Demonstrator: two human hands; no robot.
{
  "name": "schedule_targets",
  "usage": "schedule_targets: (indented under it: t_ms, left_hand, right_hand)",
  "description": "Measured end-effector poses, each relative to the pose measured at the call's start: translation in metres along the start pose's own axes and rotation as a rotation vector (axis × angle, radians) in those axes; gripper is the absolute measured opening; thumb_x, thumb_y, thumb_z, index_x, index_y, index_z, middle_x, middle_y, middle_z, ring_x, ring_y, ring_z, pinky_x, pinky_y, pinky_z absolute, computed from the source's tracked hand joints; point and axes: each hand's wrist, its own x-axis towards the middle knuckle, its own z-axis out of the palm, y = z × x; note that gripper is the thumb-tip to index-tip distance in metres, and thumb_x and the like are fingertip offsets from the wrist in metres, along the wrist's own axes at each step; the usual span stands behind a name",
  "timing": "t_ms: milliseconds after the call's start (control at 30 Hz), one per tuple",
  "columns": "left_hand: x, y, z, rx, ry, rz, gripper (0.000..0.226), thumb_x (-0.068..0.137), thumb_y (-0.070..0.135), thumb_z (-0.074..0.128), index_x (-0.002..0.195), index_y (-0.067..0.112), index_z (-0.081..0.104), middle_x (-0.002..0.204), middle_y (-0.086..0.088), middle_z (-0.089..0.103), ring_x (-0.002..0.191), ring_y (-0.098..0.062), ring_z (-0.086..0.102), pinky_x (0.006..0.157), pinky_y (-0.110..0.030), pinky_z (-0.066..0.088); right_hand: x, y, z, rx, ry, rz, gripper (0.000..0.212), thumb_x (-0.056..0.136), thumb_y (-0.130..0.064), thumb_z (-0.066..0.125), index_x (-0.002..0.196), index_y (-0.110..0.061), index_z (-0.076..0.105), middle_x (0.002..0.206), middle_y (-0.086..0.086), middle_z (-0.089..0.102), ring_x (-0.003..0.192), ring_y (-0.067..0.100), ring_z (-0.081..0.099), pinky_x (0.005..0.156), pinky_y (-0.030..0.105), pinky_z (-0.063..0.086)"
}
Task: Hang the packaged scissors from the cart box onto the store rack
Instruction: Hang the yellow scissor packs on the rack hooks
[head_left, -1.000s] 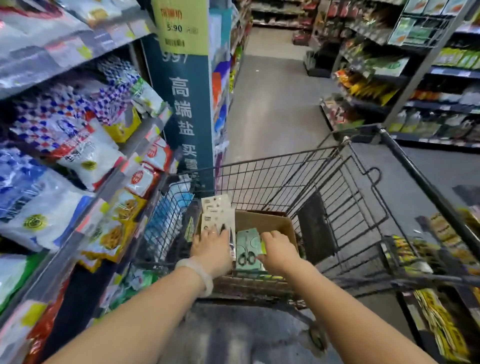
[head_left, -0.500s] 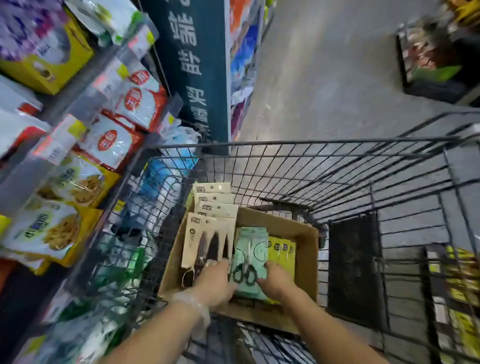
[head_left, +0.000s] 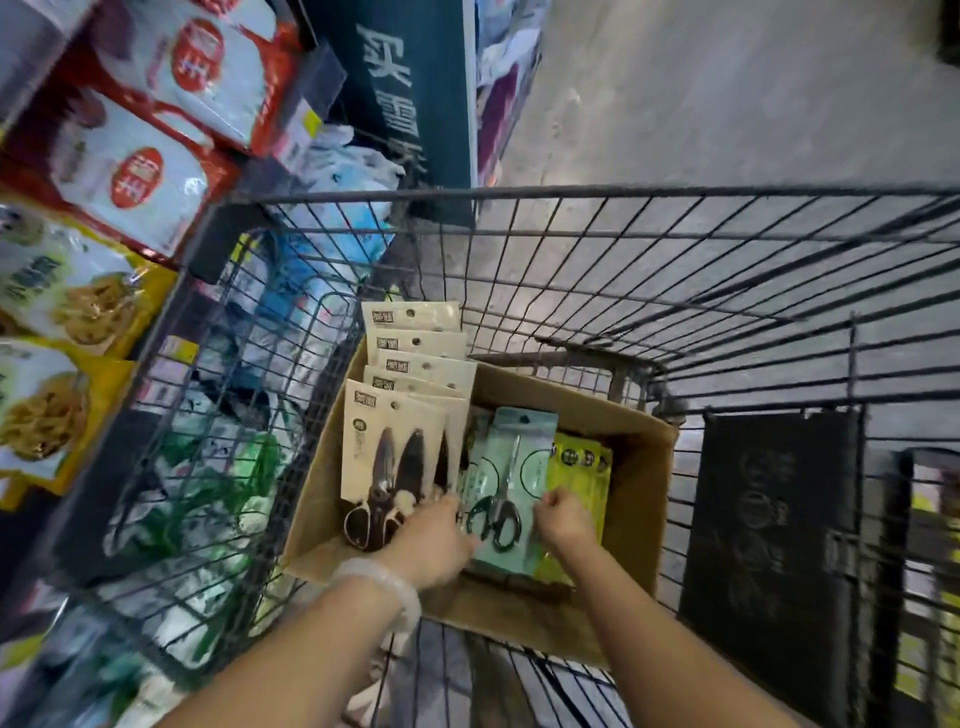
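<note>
Cart box (head_left: 641, 467): green scissors pack (head_left: 511, 483) between both hands' fingers (head_left: 550, 501).

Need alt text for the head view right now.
Both hands reach into a cardboard box in a wire cart: the left hand and right hand flank a green scissors pack, beside stacked beige packs.

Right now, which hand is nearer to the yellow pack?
Right. The right hand lies against the yellow pack, at its left edge. The left hand is farther left, beyond the green pack.
</note>
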Motion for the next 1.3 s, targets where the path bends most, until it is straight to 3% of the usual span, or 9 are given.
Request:
schedule_targets:
  t_ms: [100,300,400,467,567,733,967,1167,1300]
  left_hand:
    - [-0.002,0.007,-0.002,-0.061,0.015,0.003,0.053,0.095,0.032,0.052,0.143,0.016,0.034,0.148,-0.006,0.039,0.135,-0.022,0.039,0.111,-0.031,0.033]
    - [-0.007,0.025,-0.003,-0.575,0.164,-0.040,0.036,0.092,0.020,0.057,0.126,0.019,0.045,0.125,-0.006,0.060,0.110,-0.023,0.059,0.093,-0.038,0.049]
    - [-0.011,0.021,-0.005,-0.789,0.240,-0.058,0.024,0.092,0.011,0.056,0.113,0.017,0.049,0.118,-0.006,0.062,0.104,-0.023,0.060,0.091,-0.044,0.051]
    - [-0.013,0.011,-0.007,-0.794,0.279,-0.051,0.024,0.091,0.009,0.057,0.113,0.015,0.050,0.117,-0.006,0.063,0.107,-0.024,0.059,0.096,-0.045,0.049]
    - [-0.012,-0.010,-0.013,-0.783,0.313,-0.040,0.024,0.091,0.010,0.058,0.112,0.019,0.050,0.116,-0.002,0.063,0.110,-0.024,0.058,0.100,-0.047,0.046]
    - [-0.003,-0.039,-0.025,-0.719,0.355,-0.019,0.033,0.093,0.019,0.055,0.126,0.021,0.050,0.126,0.003,0.059,0.117,-0.020,0.054,0.104,-0.044,0.042]
    - [0.004,-0.050,-0.025,-0.692,0.338,-0.034,0.038,0.096,0.028,0.049,0.132,0.019,0.047,0.134,0.000,0.055,0.124,-0.024,0.051,0.107,-0.050,0.039]
    - [-0.004,-0.043,-0.027,-0.744,0.282,-0.099,0.027,0.096,0.031,0.047,0.120,0.019,0.050,0.123,-0.005,0.060,0.112,-0.026,0.058,0.097,-0.050,0.048]
    - [-0.019,-0.040,-0.032,-0.790,0.307,-0.090,0.023,0.096,0.033,0.048,0.111,0.017,0.054,0.112,-0.006,0.064,0.102,-0.025,0.062,0.092,-0.048,0.051]
  right_hand:
    - [-0.010,0.011,-0.016,0.278,-0.065,-0.002,0.023,0.097,-0.010,0.042,0.075,-0.017,0.041,0.079,0.005,0.051,0.075,0.021,0.052,0.069,0.035,0.051]
    - [-0.043,0.005,-0.041,0.581,-0.361,-0.146,0.013,0.096,-0.013,0.050,0.084,-0.015,0.049,0.086,0.007,0.057,0.080,0.020,0.057,0.076,0.032,0.055]
    - [-0.042,-0.003,-0.038,0.582,-0.320,-0.144,0.014,0.095,-0.015,0.052,0.081,-0.016,0.054,0.080,0.001,0.062,0.073,0.014,0.061,0.067,0.023,0.055]
    - [-0.033,-0.003,-0.029,0.573,-0.187,-0.100,0.015,0.094,-0.016,0.054,0.079,-0.016,0.054,0.082,0.003,0.064,0.072,0.014,0.062,0.063,0.022,0.052]
    - [-0.013,0.004,-0.008,0.308,0.000,-0.055,0.018,0.087,-0.026,0.064,0.092,-0.013,0.052,0.090,0.003,0.058,0.087,0.022,0.059,0.081,0.036,0.052]
    - [0.004,-0.004,0.027,0.131,0.004,-0.003,0.080,0.072,-0.040,0.078,0.132,-0.010,0.036,0.133,0.013,0.052,0.119,0.033,0.053,0.094,0.042,0.048]
    - [0.006,-0.004,0.025,0.076,0.029,0.071,0.054,0.079,-0.029,0.074,0.118,-0.006,0.045,0.114,0.014,0.061,0.097,0.031,0.059,0.072,0.038,0.049]
    - [-0.020,0.012,-0.017,0.356,-0.091,0.080,0.039,0.082,0.001,0.066,0.116,-0.005,0.049,0.114,0.015,0.062,0.094,0.025,0.058,0.092,0.043,0.050]
    - [-0.044,0.001,-0.044,0.556,-0.222,-0.048,0.044,0.084,0.010,0.059,0.123,-0.007,0.048,0.124,0.014,0.059,0.109,0.030,0.059,0.101,0.052,0.044]
